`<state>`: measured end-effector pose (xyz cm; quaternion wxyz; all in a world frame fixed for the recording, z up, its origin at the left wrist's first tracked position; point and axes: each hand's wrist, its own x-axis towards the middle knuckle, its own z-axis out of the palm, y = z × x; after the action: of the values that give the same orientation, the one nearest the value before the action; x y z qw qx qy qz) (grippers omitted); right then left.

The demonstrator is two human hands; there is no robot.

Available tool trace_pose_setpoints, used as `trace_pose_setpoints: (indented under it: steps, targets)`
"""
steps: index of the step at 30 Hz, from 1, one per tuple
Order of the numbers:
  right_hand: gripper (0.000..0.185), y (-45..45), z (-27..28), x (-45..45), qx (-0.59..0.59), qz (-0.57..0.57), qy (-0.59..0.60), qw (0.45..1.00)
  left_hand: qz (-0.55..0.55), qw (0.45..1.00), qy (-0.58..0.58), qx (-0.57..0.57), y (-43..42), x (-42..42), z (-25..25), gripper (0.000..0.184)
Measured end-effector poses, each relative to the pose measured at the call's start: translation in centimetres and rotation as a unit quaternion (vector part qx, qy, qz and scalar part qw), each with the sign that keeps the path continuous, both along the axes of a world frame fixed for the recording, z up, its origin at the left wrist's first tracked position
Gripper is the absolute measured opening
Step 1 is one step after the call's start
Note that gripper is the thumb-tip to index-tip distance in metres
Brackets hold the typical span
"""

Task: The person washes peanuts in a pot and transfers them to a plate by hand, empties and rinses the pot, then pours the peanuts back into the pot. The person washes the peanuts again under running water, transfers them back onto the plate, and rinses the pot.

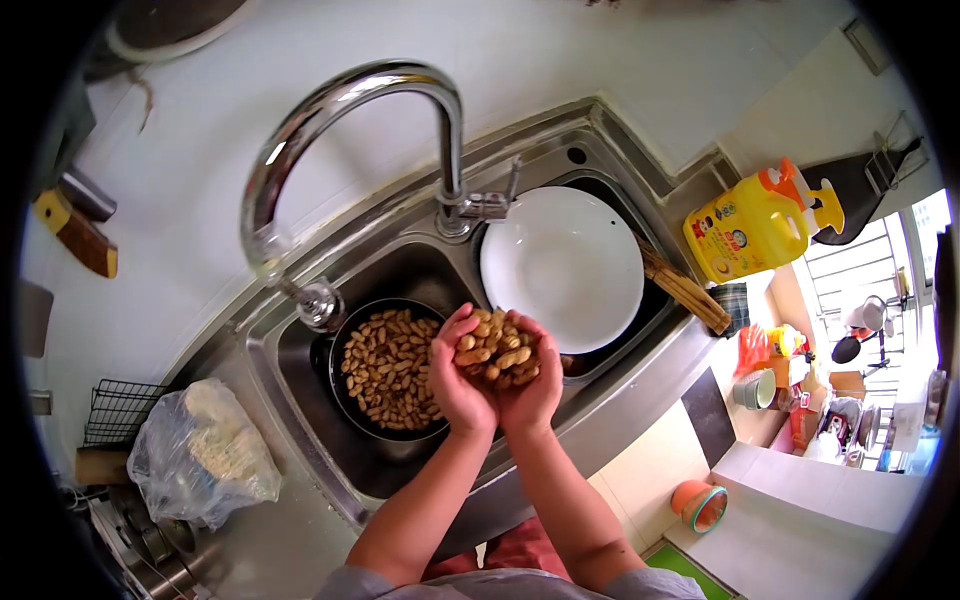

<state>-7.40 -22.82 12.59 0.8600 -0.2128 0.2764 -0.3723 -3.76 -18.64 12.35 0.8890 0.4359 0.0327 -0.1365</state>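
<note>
Cupped side by side, my left hand (464, 385) and my right hand (532, 387) hold a heap of unshelled peanuts (497, 350) between them. They are above the divider of the double sink (385, 482). Left of them, a dark round pan (337, 385) in the left basin holds many more peanuts (390, 370). A large white bowl (562, 265) covers much of the right basin, just beyond my right hand. A few peanuts show beside my right hand, near the bowl's lower edge.
A chrome faucet (270, 180) arches over the left basin. Chopsticks (688, 290) lie at the right basin's edge, near a yellow jug (745, 225). A clear plastic bag (205, 455) sits on the left counter beside a wire rack (120, 410). An orange pot (698, 505) stands lower right.
</note>
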Motion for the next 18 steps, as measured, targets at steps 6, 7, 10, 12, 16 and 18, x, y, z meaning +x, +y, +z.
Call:
trace_pose_setpoints:
  steps: [6, 7, 10, 12, 16, 18]
  targets:
    - [0.035, -8.1, -1.5, 0.7, 0.061, -0.046, 0.046, 0.996, -0.066, 0.982, 0.174, -0.034, -8.4, 1.3, -1.6, 0.042]
    - [0.035, -9.3, -1.8, 1.0, 0.078, -0.050, 0.066, 0.994, -0.076, 0.973, 0.219, -0.020, -9.5, 1.7, -1.1, 0.043]
    - [0.035, -12.8, -3.3, 1.2, 0.110, -0.011, 0.120, 0.987, -0.102, 0.960, 0.262, 0.001, -11.3, 2.8, -2.3, 0.049]
    - [0.034, -14.3, -4.4, 1.1, 0.113, 0.024, 0.145, 0.983, -0.113, 0.957, 0.268, 0.013, -11.6, 3.4, -3.7, 0.049]
    - [0.032, -16.5, -4.9, 0.2, 0.112, 0.020, 0.184, 0.976, -0.137, 0.950, 0.281, 0.028, -11.3, 4.4, -5.1, 0.050]
    - [0.031, -17.2, -5.3, -0.6, 0.101, 0.032, 0.181, 0.978, -0.147, 0.947, 0.284, 0.019, -11.1, 4.7, -4.8, 0.050]
